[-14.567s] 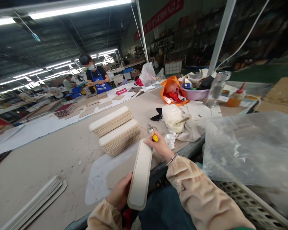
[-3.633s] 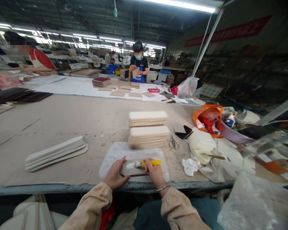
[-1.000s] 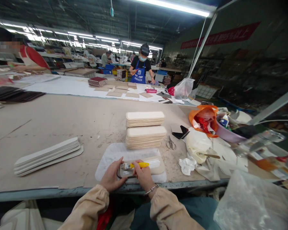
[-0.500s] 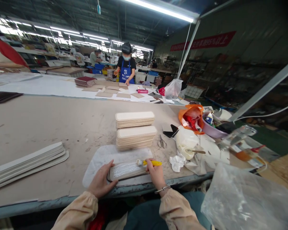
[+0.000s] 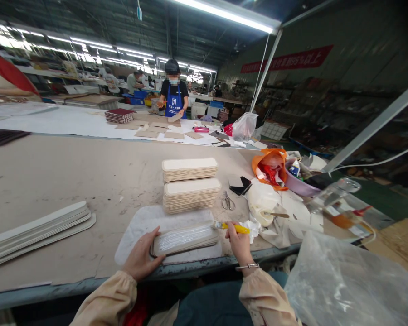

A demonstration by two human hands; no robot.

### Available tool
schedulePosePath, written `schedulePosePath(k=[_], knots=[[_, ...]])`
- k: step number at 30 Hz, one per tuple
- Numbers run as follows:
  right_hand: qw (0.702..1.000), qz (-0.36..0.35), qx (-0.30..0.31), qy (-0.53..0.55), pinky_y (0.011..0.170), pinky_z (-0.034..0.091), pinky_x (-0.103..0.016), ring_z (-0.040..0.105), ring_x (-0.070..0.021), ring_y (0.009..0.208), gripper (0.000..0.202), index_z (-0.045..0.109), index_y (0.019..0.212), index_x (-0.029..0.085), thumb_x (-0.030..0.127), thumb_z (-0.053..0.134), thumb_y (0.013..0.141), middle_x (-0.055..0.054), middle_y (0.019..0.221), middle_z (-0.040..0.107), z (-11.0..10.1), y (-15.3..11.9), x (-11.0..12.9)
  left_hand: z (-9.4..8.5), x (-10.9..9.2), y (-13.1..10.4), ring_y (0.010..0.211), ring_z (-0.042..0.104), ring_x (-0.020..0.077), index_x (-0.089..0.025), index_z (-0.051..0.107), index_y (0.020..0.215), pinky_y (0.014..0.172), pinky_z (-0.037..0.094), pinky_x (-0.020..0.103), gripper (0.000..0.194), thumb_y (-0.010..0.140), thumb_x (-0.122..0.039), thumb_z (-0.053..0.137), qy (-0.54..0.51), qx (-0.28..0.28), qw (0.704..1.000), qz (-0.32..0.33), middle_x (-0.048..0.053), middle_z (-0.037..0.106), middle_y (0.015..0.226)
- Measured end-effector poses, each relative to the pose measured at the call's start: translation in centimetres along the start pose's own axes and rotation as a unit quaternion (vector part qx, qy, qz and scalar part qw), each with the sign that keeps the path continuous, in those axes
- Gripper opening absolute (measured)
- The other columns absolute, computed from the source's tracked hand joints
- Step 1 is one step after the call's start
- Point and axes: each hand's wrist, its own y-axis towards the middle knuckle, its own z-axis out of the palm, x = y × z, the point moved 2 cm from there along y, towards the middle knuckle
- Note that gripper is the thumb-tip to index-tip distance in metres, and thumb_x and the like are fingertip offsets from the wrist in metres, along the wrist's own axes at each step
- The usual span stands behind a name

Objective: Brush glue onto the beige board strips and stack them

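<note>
My left hand (image 5: pixel 143 254) grips the left end of a low stack of long, round-cornered strips (image 5: pixel 187 239), thumb at the near side and fingers at the far side. The top strip is shiny with a wet white coating. A yellow-handled brush (image 5: pixel 243 229) is in my right hand (image 5: pixel 238 244), its bristles at the right end of the top strip. Under the strips lies a white sheet (image 5: pixel 131 235). Just beyond stand two taller stacks of pale strips, a near stack (image 5: pixel 192 189) and a far stack (image 5: pixel 190 165).
Scissors (image 5: pixel 228 203), crumpled tissue (image 5: pixel 254 228) and a white tub (image 5: pixel 262 201) with a stick lie on the right. Farther right are an orange bag (image 5: pixel 258 165) and a clear bottle (image 5: pixel 338 194). Long strips (image 5: pixel 37 237) lie left. A person (image 5: pixel 174 97) stands across the table.
My right hand has moved right with the brush, drawing its bristles from mid-strip to the right end. My left hand stays on the stack. The person opposite has lifted a flat piece.
</note>
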Motion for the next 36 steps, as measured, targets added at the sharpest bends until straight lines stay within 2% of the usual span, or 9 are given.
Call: schedulePosePath(k=[5,9,13,16,21,26,29,32,36], knots=[[0.997,0.008,0.038,0.067,0.045,0.032,-0.024,0.037,-0.0109,0.041,0.046,0.060,0.085,0.015,0.060,0.048,0.080,0.005,0.048,0.045,0.8,-1.1,-0.6,0.2,0.1,-0.1,0.115,0.050,0.0274,-0.020,0.020,0.140,0.098,0.042,0.043,0.079,0.074,-0.039,0.060,0.002,0.002,1.000,0.001,0.011,0.053,0.122],[0.997,-0.001,0.073,0.011,0.048,0.035,-0.025,0.042,-0.0127,0.043,0.047,0.059,0.076,0.016,0.062,0.048,0.078,0.003,0.045,0.046,1.0,-1.4,-1.1,0.0,0.1,-0.1,0.113,0.052,0.0270,-0.020,0.023,0.139,0.097,0.043,0.041,0.078,0.073,-0.040,0.060,0.000,-0.010,1.000,0.003,0.010,0.055,0.121],[0.998,-0.009,0.028,-0.053,0.051,0.038,-0.025,0.047,-0.0142,0.045,0.047,0.060,0.072,0.017,0.062,0.048,0.078,0.002,0.046,0.049,-0.4,-0.8,-0.6,-0.1,0.1,0.0,0.113,0.052,0.0268,-0.019,0.023,0.139,0.097,0.043,0.041,0.079,0.073,-0.040,0.061,0.005,-0.011,1.000,0.006,0.010,0.056,0.121],[0.998,-0.013,-0.001,-0.056,0.053,0.038,-0.026,0.047,-0.0145,0.047,0.047,0.061,0.075,0.016,0.061,0.047,0.079,0.002,0.047,0.049,-0.9,-0.3,0.0,0.0,0.2,0.0,0.113,0.052,0.0269,-0.019,0.023,0.139,0.098,0.043,0.041,0.079,0.073,-0.039,0.061,0.006,-0.006,1.000,0.006,0.011,0.055,0.121],[0.999,-0.025,0.026,0.016,0.051,0.038,-0.025,0.048,-0.0148,0.048,0.047,0.061,0.082,0.015,0.060,0.047,0.079,0.002,0.048,0.049,1.7,-0.2,0.2,0.1,0.2,0.0,0.114,0.051,0.0270,-0.019,0.022,0.139,0.098,0.042,0.042,0.079,0.073,-0.040,0.060,0.006,-0.003,1.000,0.003,0.011,0.054,0.122],[0.997,-0.039,0.060,-0.008,0.057,0.040,-0.025,0.052,-0.0154,0.052,0.042,0.060,0.074,0.018,0.056,0.045,0.082,0.003,0.049,0.051,4.2,-0.2,-0.1,0.0,0.1,0.1,0.113,0.051,0.0267,-0.019,0.022,0.139,0.098,0.042,0.042,0.078,0.073,-0.039,0.060,0.002,0.000,1.000,0.006,0.011,0.055,0.121],[0.998,-0.038,0.037,-0.045,0.058,0.040,-0.026,0.053,-0.0163,0.052,0.042,0.060,0.074,0.018,0.057,0.046,0.081,0.003,0.048,0.051,3.1,0.2,0.0,0.1,0.1,0.0,0.113,0.051,0.0270,-0.019,0.023,0.139,0.098,0.042,0.043,0.079,0.072,-0.038,0.061,-0.005,0.000,1.000,0.001,0.011,0.055,0.121],[0.998,-0.021,0.003,-0.056,0.056,0.039,-0.027,0.052,-0.0167,0.051,0.042,0.062,0.077,0.017,0.057,0.049,0.079,0.002,0.049,0.052,0.6,0.4,-0.1,0.0,-0.1,-0.2,0.114,0.050,0.0270,-0.019,0.024,0.138,0.098,0.041,0.044,0.079,0.070,-0.036,0.062,-0.009,-0.001,1.000,-0.011,0.011,0.054,0.122],[0.999,0.007,-0.027,0.021,0.045,0.032,-0.024,0.042,-0.0115,0.044,0.039,0.062,0.080,0.016,0.055,0.057,0.075,0.003,0.051,0.049,-2.8,0.4,-1.1,-0.2,-0.5,-0.3,0.115,0.051,0.0269,-0.018,0.030,0.136,0.099,0.042,0.043,0.080,0.066,-0.033,0.065,-0.011,-0.006,1.000,-0.010,0.011,0.055,0.122]])
